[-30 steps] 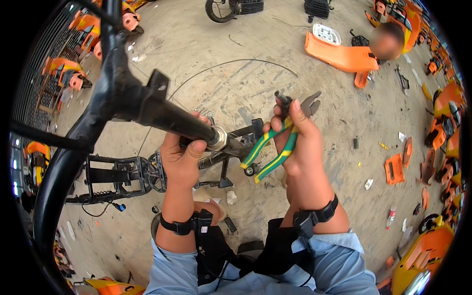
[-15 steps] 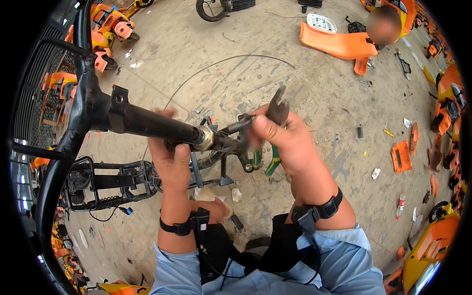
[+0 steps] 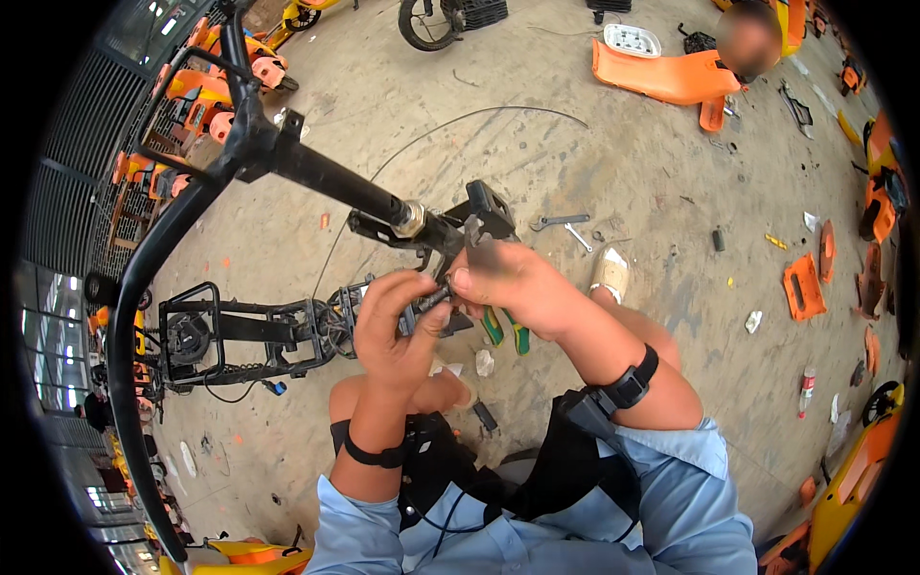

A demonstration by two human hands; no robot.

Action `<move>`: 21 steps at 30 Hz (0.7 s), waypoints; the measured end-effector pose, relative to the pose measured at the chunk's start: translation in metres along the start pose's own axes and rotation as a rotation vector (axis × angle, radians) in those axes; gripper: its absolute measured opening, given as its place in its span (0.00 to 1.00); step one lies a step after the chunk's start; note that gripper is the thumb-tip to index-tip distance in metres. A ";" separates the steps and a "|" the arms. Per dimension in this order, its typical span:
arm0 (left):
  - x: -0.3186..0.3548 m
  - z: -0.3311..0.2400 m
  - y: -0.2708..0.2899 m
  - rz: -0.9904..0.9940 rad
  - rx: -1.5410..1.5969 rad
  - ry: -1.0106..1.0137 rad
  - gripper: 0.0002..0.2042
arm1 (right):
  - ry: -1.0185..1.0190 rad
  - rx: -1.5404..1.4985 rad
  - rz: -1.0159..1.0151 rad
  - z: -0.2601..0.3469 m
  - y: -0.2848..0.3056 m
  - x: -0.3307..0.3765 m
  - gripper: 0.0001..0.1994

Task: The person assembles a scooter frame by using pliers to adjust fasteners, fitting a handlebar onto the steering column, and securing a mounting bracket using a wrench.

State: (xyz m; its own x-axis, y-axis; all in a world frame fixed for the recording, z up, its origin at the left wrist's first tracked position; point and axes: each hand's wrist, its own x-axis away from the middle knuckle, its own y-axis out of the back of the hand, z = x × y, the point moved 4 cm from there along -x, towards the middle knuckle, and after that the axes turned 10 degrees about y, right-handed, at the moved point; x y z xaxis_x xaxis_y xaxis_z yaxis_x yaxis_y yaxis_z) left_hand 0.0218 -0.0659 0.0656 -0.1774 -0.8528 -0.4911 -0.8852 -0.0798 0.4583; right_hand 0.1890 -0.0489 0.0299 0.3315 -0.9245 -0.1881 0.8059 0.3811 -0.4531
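My left hand pinches a small dark cylindrical part between thumb and fingers, in front of my body. Close against it, my right hand is closed around pliers with green-and-yellow handles; their dark jaws rise above the hand. The right thumb and fingertips meet the small part's far end, so what they touch there is partly hidden. Just beyond the hands a black metal scooter frame tube slants down from the upper left, with a silvery threaded ring near its lower end.
A bare black scooter chassis lies at left. Two wrenches rest on the floor beyond my right hand, near my shoe. Farther off are a thin cable, an orange panel, a white tray and a bottle.
My left hand has left the frame tube and come right to the small cylindrical part. My right hand has lowered with the pliers. The tube appears higher and farther from me.
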 end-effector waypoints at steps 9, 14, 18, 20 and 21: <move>0.068 0.027 0.016 0.038 0.494 0.618 0.10 | -0.392 -0.054 -0.226 -0.075 0.012 0.039 0.20; 0.113 0.068 0.000 -0.059 0.931 1.005 0.08 | -0.635 -0.046 -0.475 -0.136 0.060 0.083 0.09; 0.143 0.106 -0.031 -0.031 1.075 1.313 0.06 | -0.890 0.669 -0.353 -0.214 0.132 0.150 0.13; 0.151 0.107 -0.019 -0.080 1.025 1.311 0.06 | -1.006 1.123 0.100 -0.242 0.122 0.158 0.18; 0.151 0.101 -0.019 -0.087 0.998 1.310 0.07 | -1.051 1.187 0.193 -0.244 0.117 0.159 0.18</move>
State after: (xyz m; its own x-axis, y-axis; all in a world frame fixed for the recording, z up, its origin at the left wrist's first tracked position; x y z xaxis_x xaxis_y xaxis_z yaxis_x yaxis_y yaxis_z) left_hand -0.0319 -0.1416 -0.0919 -0.1133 -0.7334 0.6703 -0.8742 -0.2470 -0.4181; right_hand 0.2160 -0.1507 -0.2652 0.2402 -0.6463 0.7243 0.4547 0.7342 0.5042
